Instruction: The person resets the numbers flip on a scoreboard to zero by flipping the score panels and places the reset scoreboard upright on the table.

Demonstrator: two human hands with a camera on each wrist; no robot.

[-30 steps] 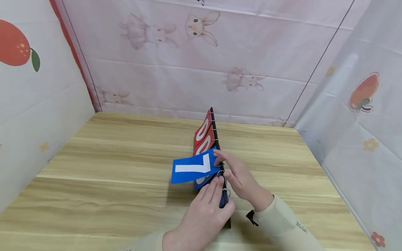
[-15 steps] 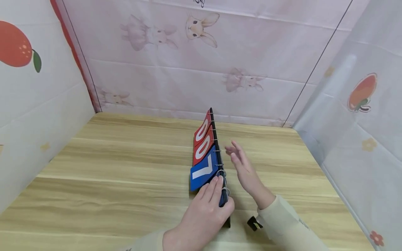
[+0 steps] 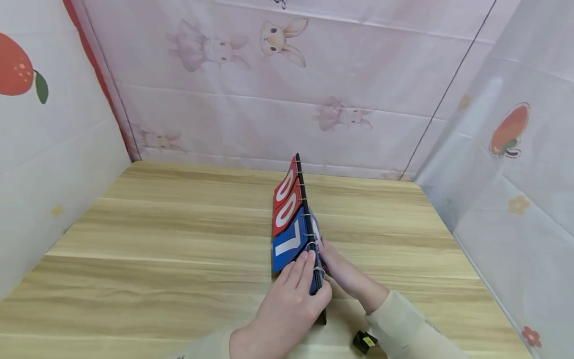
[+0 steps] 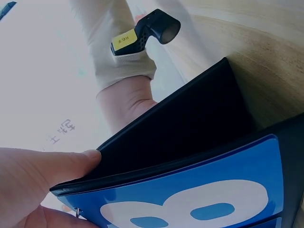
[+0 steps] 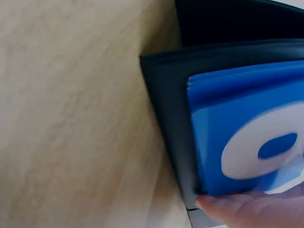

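A tabletop flip scoreboard (image 3: 287, 219) with black panels stands tent-like, red and blue number cards hanging from rings along its top edge. On its left face show two red 0 cards and a blue card (image 3: 287, 245) with a white 7. My left hand (image 3: 287, 306) grips the near end of the top edge, thumb (image 4: 85, 160) on one side, fingers over the blue 8 card (image 4: 199, 199). Behind the right face, my right hand (image 3: 343, 267) touches blue cards (image 5: 247, 137) there; one finger lies along their edge. Its other fingers are hidden, so I cannot tell whether they pinch a card.
The scoreboard stands on a wood-grain table (image 3: 157, 239). A pink rabbit-print sheet (image 3: 251, 99) hangs behind, with pale fruit-print sheets at both sides. A black wrist camera (image 3: 364, 341) sits by the right sleeve (image 3: 399, 319).
The blue 7 card has dropped from sticking out to lying against the left face. My right hand moved off the top edge, then down behind the right face. My left hand keeps its grip.
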